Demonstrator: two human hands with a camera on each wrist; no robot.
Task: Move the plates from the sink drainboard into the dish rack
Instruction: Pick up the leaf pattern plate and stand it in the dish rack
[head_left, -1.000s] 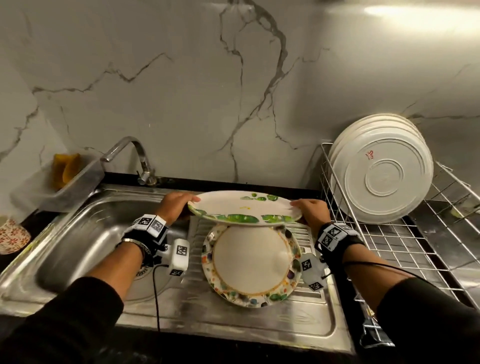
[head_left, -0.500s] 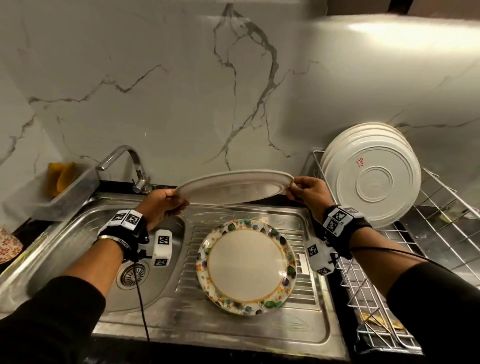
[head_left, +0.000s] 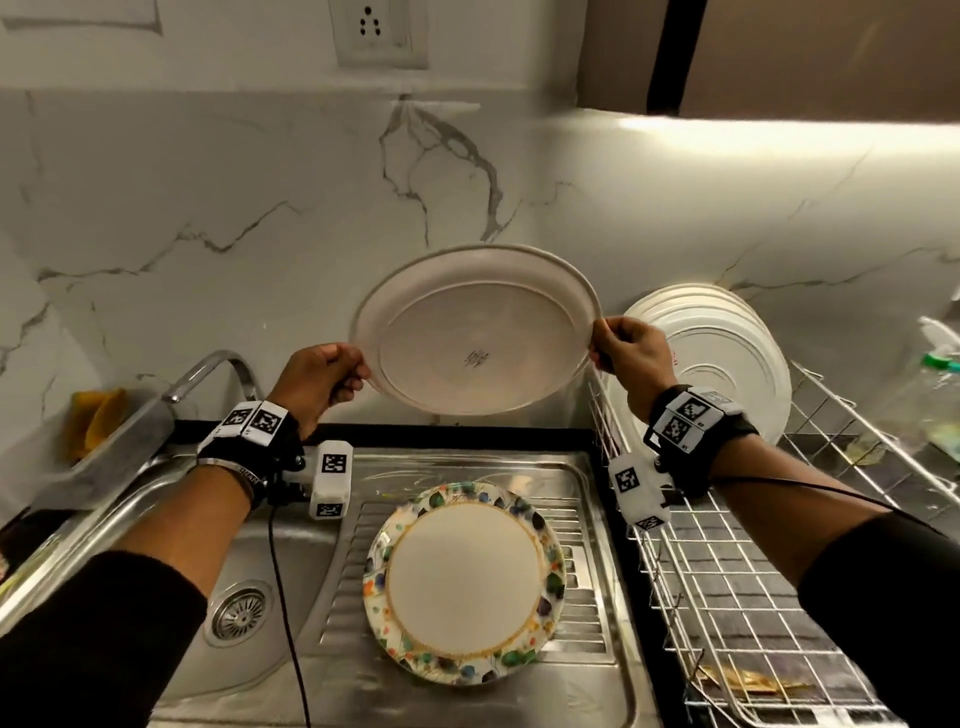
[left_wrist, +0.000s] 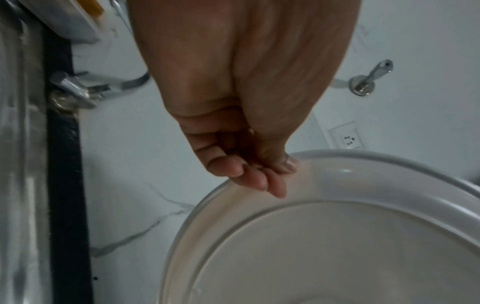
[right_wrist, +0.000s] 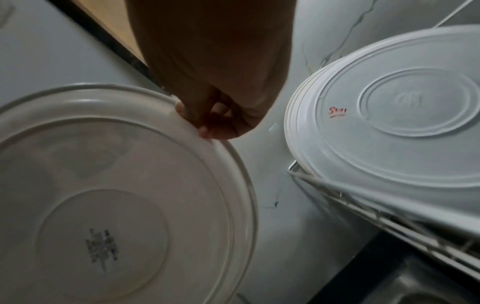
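Mid-transfer, by the look of it: white plate (head_left: 475, 332) held up on edge over the sink, underside facing back, left hand (head_left: 317, 379) and right hand (head_left: 631, 358) pinching opposite rims, fingers (left_wrist: 262, 181) clamped on the lip. Next, likely a swing rightward past the right hand into the dish rack (head_left: 727, 571), edge down in front of the stacked white plates (head_left: 722, 358) leaning there. Rack wire just under the right wrist, easy to clip. Below the fingers, flowered plate (head_left: 465, 582) waiting flat on the drainboard (head_left: 587, 670). Tap (head_left: 208, 371) beside the left hand.
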